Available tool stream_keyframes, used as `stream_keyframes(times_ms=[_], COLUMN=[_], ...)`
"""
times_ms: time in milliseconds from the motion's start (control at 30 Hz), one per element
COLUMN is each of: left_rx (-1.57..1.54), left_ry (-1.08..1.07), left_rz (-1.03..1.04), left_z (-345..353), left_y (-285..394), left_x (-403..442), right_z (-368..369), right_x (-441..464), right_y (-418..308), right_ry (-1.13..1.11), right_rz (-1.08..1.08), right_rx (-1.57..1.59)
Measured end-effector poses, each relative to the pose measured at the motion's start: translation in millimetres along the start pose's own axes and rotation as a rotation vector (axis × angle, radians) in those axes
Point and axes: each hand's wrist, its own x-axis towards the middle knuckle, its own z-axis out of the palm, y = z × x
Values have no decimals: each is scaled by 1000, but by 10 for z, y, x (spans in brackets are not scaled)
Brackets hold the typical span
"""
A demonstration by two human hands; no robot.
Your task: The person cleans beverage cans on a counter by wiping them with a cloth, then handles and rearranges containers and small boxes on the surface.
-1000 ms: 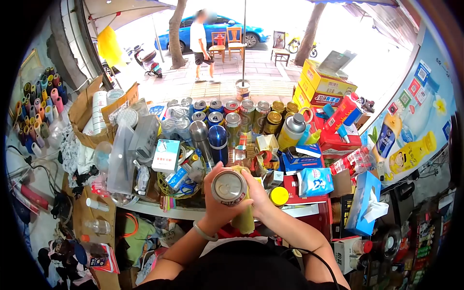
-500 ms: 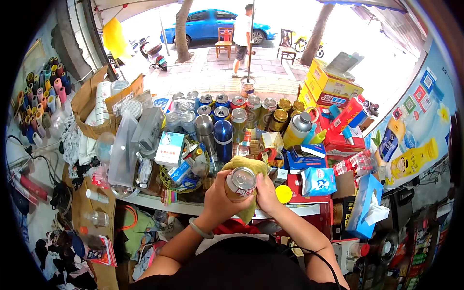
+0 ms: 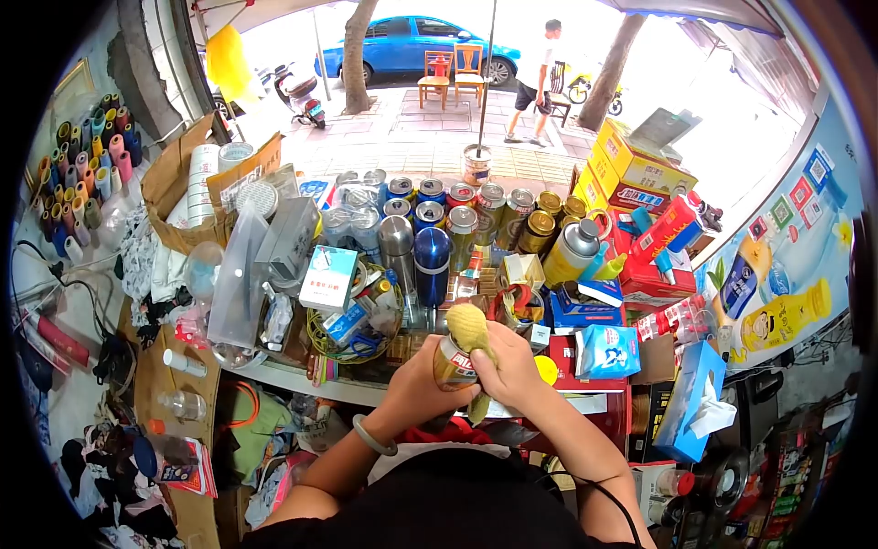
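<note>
A gold-coloured can (image 3: 452, 366) with red and white lettering is held upright in front of my chest. My left hand (image 3: 422, 384) is wrapped round its side. With its fingers closed, my right hand (image 3: 510, 366) grips a yellow-green cloth (image 3: 468, 329), which bunches over the can's top and hangs down its right side. The cloth hides much of the lid. Beyond my hands stand a blue bottle (image 3: 432, 265), a silver bottle (image 3: 397, 252) and rows of cans (image 3: 462, 224).
Left of my hands are a wire basket (image 3: 352, 320), a clear plastic container (image 3: 238, 284) and a cardboard box (image 3: 174, 206). On the right are a blue tissue box (image 3: 681, 403) and yellow boxes (image 3: 631, 169). Outside, a person (image 3: 541, 82) walks past a blue car (image 3: 416, 46).
The cloth has moved up from behind the can onto its top, in my right hand. My left hand still holds the can. The person outside has moved right, and the view has shifted slightly.
</note>
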Motion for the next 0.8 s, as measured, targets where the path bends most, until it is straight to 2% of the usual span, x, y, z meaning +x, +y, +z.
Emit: stream_keyframes(times_ms=[33,67,133,200,300,400,467,500,567,600,667,700,733,800], left_rx=[133,132,273,315,352,383,422,382,343,293,241,186,130,86], left_ry=[31,31,144,141,128,79,39,16,-8,43,90,159,230,267], left_rz=[-30,-28,-9,5,-3,5,30,-11,-49,-67,-86,-66,-43,-18], left_z=[-4,-3,-7,-3,32,50,50,41,54,80,130,160,184,255], left_y=[22,26,30,33,51,42,47,71,85,78,102,134,156,113], left_x=[1,7,10,23,1,-22,-40,-39,-32,-33,-29,-33,-29,-13], right_z=[7,6,4,0,19,56,94,121,171,265,507,495,472,425], right_x=[7,9,5,62,68,-5,-53,-80,-134,-143,-172,-220,-218,-166], right_y=[-12,-31,-91,-95,-25,108,159,191,256,245,154,89,56,-5], right_ry=[23,23,84,140,140,147,82,82,31,34,313,252,256,204], right_rz=[50,50,73,44,-51,-19,118,119,265,265,261,454,457,832], right_rx=[-73,-75,-347,-344,-165,-38,13,13,201,200,604,754,752,1233])
